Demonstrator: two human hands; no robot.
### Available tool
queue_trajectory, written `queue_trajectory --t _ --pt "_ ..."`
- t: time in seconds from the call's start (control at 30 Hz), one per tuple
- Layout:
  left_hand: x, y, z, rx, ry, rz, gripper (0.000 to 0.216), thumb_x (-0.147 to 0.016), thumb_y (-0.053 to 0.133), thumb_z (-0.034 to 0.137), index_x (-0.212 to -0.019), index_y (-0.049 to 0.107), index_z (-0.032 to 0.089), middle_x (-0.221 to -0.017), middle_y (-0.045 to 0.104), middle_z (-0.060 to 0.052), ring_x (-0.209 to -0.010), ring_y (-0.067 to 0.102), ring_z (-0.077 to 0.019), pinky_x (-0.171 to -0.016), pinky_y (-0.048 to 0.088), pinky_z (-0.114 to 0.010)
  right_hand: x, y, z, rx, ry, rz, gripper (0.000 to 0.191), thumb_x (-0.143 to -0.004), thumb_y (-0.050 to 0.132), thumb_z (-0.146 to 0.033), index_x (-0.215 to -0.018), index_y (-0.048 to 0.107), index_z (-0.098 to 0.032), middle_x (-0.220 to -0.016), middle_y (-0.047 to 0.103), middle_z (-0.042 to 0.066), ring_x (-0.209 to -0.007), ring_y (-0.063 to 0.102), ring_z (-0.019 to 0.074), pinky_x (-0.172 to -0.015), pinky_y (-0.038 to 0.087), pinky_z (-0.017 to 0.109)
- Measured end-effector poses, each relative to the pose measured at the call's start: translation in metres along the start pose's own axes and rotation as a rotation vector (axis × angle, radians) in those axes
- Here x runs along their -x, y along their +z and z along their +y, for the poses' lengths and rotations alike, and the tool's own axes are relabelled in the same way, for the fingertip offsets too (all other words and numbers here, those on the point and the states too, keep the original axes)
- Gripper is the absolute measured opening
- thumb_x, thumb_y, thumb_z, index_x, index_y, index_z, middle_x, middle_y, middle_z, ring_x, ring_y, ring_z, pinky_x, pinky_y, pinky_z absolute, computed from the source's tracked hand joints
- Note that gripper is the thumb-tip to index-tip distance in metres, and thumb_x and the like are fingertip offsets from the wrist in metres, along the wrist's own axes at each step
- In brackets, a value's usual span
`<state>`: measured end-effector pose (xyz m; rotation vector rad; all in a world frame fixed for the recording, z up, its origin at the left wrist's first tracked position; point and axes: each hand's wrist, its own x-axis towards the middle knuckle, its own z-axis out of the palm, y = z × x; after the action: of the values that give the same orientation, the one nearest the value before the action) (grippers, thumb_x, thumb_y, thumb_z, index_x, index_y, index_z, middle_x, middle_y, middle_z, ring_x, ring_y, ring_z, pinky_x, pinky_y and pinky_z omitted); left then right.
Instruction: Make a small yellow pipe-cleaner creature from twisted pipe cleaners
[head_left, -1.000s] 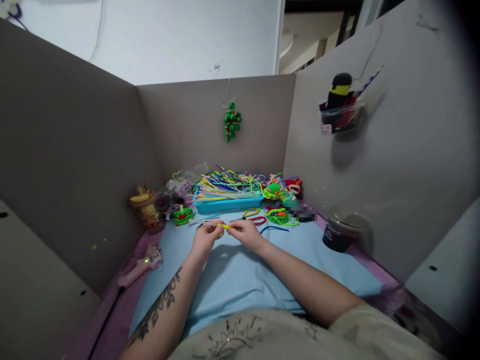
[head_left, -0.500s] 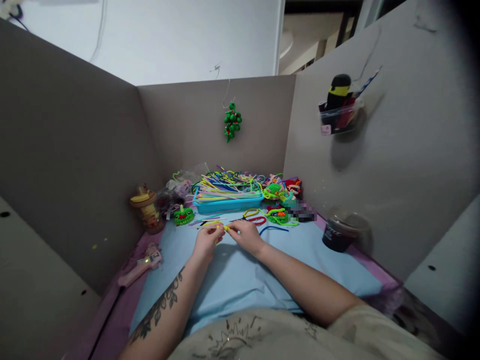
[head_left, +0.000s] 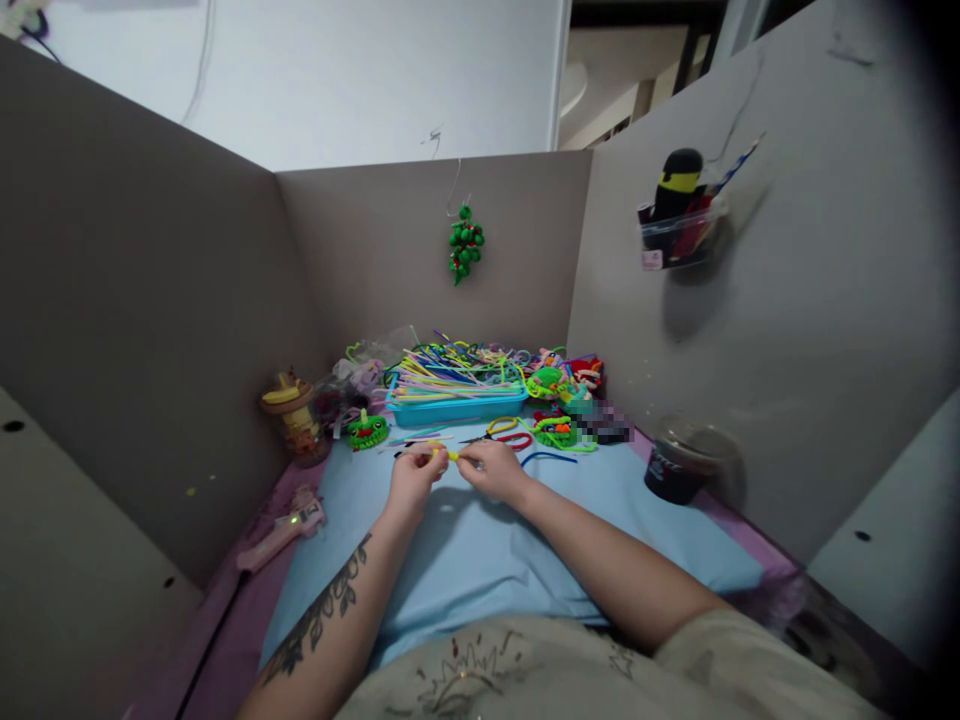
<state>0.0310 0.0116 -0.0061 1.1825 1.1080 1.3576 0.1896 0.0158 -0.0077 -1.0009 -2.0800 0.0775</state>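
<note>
Both of my hands meet over the light blue mat (head_left: 600, 520), pinching a short yellow pipe cleaner (head_left: 448, 454) between them. My left hand (head_left: 412, 480) grips its left end with closed fingers. My right hand (head_left: 491, 468) pinches the right end. Just beyond the hands lie loose pipe cleaners and a pair of scissors with yellow and red handles (head_left: 504, 431). A blue tray (head_left: 450, 408) heaped with coloured pipe cleaners stands behind them.
Grey cardboard walls enclose the desk on three sides. A pink glue gun (head_left: 283, 528) lies at the left, a jar (head_left: 291, 420) behind it. A dark lidded cup (head_left: 679, 462) stands at the right. Green pipe-cleaner figures (head_left: 367, 431) sit near the tray; a green ornament (head_left: 465, 243) hangs on the back wall.
My hands stay in about the same place; the fingers shift slightly as they work the yellow pipe cleaner.
</note>
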Motion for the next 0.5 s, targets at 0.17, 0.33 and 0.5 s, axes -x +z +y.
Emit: queue_trajectory --t 0.17,0.33,0.5 --pt "0.0001 0.0002 -0.0039 0.007 -0.055 -0.025 0.040 -0.057 0.074 0.043 -0.080 0.065 0.011 -0.067 0.061 -0.003 -0.063 0.056 -0.0121 -0.054 0.039 -0.020 0.0004 0.0024 0.0017 -0.007 -0.017 0.021 0.022 -0.079 0.050 -0.019 -0.065 0.067 -0.020 -0.062 0.065 0.001 -0.063 0.057 0.0134 -0.064 0.038 0.022" --pt "-0.0020 -0.0007 -0.0038 0.037 -0.058 -0.047 0.039 -0.057 0.075 0.041 -0.081 0.065 0.012 -0.066 0.062 -0.002 -0.063 0.056 -0.0118 -0.056 0.039 -0.021 -0.0004 0.0018 -0.0013 -0.083 0.022 0.020 0.019 -0.078 0.050 -0.018 -0.071 0.068 -0.020 -0.069 0.067 0.002 -0.065 0.059 0.0134 -0.065 0.040 0.022" --pt "-0.0060 -0.0037 -0.0043 0.096 0.036 -0.088 0.037 -0.056 0.076 0.037 -0.079 0.063 0.011 -0.067 0.063 -0.003 -0.060 0.055 -0.0117 -0.056 0.040 -0.022 -0.0017 -0.0006 -0.0044 -0.203 0.071 -0.011 0.017 -0.079 0.052 -0.020 -0.073 0.068 -0.019 -0.069 0.067 0.001 -0.063 0.057 0.0125 -0.060 0.039 0.021"
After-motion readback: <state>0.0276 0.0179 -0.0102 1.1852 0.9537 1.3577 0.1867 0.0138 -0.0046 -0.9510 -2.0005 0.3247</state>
